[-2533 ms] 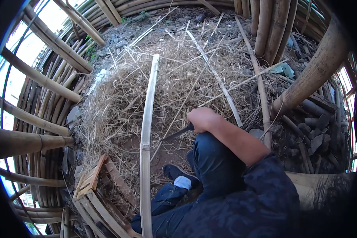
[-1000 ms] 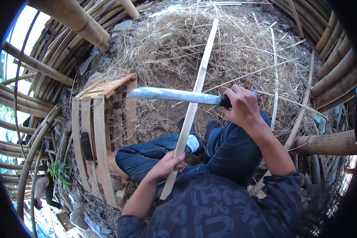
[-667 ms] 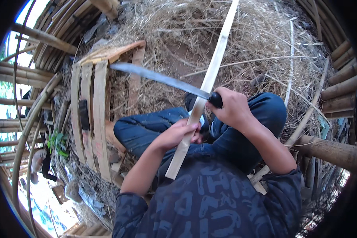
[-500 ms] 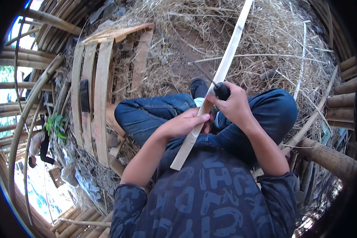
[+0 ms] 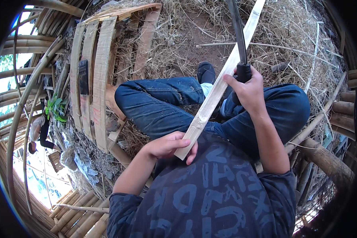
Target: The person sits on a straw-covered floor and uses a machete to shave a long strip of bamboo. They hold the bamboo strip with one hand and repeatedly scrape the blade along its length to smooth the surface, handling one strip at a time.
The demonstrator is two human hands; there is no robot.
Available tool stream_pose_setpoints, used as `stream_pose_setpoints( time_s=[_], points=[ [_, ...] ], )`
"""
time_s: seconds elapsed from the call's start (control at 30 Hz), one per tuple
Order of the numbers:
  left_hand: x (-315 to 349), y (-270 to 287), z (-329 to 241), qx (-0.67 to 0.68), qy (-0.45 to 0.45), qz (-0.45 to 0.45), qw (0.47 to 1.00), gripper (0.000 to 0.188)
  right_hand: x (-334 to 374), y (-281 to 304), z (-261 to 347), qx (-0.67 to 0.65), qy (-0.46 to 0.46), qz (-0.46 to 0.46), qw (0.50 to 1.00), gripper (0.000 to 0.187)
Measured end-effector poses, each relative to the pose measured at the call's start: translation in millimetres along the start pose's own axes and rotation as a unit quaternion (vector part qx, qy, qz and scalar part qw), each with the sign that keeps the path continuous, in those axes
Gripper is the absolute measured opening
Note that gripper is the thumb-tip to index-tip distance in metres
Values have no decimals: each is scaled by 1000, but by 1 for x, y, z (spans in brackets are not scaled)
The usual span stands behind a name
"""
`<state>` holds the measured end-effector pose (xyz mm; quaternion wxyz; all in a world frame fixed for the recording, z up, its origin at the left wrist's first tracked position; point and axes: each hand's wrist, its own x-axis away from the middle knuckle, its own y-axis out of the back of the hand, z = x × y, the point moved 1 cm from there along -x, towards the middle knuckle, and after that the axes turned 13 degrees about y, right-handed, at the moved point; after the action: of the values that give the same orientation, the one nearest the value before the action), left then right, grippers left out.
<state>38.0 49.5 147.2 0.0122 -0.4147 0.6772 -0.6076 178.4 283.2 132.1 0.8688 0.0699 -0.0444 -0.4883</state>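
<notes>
Along the split-bamboo strip [image 5: 217, 95], grip positions have changed. At its near end, the left hand [image 5: 170, 145] now has its fingers curled around it, closer to the tip than half a second ago. Beside its middle, the right hand's [image 5: 250, 92] fingers grip the machete [image 5: 239, 35]. The blade now crosses it at a narrower slant, apparently exposing more length for working.

Slatted wooden crate [image 5: 103, 79], leafy green plant [image 5: 56, 109], bamboo poles [image 5: 23, 72] at left.
</notes>
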Motion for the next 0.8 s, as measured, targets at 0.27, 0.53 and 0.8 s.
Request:
stream_pose_setpoints(
  time_s=[0.27, 0.53, 0.8],
  points=[
    [-8, 2, 0, 188, 58, 46, 979, 33, 11, 2, 0, 115, 73, 52, 989, 21],
    [-18, -2, -16, -141, 30, -148, 978, 33, 49, -8, 18, 175, 117, 152, 966, 28],
    [-35, -1, -13, 110, 55, -62, 991, 34, 62, -5, 19, 225, 152, 170, 947, 32]
  ],
)
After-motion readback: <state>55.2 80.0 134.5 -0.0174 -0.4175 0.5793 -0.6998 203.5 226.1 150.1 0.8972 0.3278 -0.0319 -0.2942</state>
